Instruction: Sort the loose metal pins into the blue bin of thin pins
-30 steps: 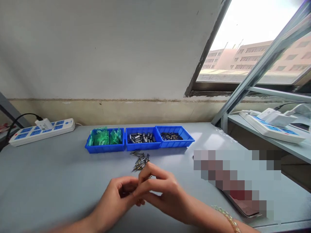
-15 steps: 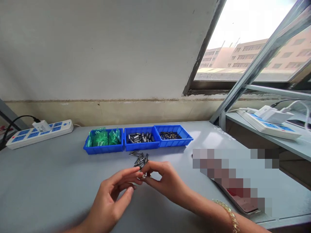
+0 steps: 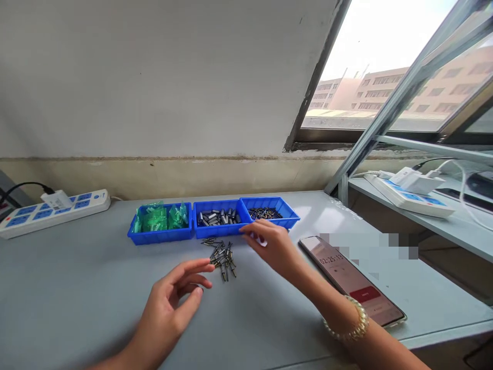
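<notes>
My left hand [image 3: 175,303] is over the table with its fingers apart and nothing in it, just left of a loose pile of small metal pieces [image 3: 223,257]. My right hand [image 3: 269,244], with a beaded bracelet on the wrist, is at the front edge of the blue bins, its fingers bent and apart with nothing visible between them. The middle bin [image 3: 223,231] holds short metal cylinders [image 3: 219,218]. The right bin [image 3: 288,222] holds thin metal pins [image 3: 265,213]. In the left bin [image 3: 159,237] lie green plastic packets [image 3: 156,218].
A phone [image 3: 354,282] showing a timer lies on the table [image 3: 77,293] at the right, beside my right forearm. A power strip [image 3: 57,211] is at the back left, another [image 3: 412,195] on the right-hand surface. A metal frame post [image 3: 365,139] stands at the back right.
My right hand has moved away from my left hand, up and right to the bins. More of the metal pile now shows. My left hand has stayed nearly in place. The view has shifted slightly.
</notes>
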Motion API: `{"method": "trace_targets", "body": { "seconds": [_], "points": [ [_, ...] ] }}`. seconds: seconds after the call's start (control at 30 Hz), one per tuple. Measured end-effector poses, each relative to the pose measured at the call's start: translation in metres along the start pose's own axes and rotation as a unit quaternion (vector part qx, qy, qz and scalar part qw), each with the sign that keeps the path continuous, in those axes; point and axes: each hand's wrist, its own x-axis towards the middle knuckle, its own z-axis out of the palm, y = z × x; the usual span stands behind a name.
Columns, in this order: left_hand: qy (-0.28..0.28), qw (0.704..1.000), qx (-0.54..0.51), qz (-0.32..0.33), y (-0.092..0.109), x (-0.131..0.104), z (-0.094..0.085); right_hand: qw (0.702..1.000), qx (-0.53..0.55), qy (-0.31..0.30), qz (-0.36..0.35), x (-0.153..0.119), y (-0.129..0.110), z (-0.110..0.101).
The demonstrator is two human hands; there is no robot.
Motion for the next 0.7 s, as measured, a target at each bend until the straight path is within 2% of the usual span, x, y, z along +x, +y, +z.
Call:
{"method": "trace_targets", "body": {
  "seconds": [0.13,0.27,0.47,0.7],
  "points": [
    [0.006,1.0,0.014,0.005,-0.002,0.0,0.0,0.994,0.009,-0.096,-0.052,-0.007,-0.003,0.017],
    [-0.001,0.999,0.034,0.001,0.0,0.0,0.0,0.989,-0.024,-0.134,-0.058,-0.007,0.001,0.023],
    [-0.003,0.999,0.049,-0.002,0.003,0.0,0.0,0.993,-0.015,-0.116,0.0,-0.006,-0.001,0.023],
    [0.024,0.998,0.048,-0.013,0.003,0.002,0.0,0.998,0.026,-0.052,0.023,-0.005,-0.012,0.014]
  ]
}}
